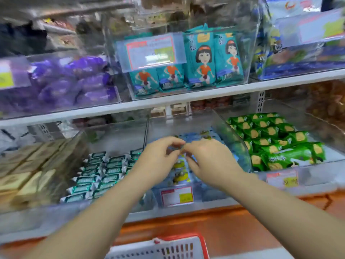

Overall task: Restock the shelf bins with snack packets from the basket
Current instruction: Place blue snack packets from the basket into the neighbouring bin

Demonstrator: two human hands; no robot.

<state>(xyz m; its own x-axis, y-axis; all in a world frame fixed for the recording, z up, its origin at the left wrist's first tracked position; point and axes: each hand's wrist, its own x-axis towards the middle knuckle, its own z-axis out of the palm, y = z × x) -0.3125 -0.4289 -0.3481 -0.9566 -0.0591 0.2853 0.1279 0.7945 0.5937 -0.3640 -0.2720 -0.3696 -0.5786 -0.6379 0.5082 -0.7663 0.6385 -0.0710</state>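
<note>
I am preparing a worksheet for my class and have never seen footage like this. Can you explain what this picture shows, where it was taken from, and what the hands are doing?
There is no machine here, only a person's two bare hands. The single picture comes from a camera worn on the head, looking forward and down at shop shelves. The left hand and right hand meet over the middle bin on the lower shelf. They seem to pinch one small blue packet between their fingertips, though blur hides the details. More of them lie below in that bin. The neighbouring bins hold white-green packets on the left and green packets on the right. Teal packets stand on the shelf above. The basket is at the bottom edge.
</note>
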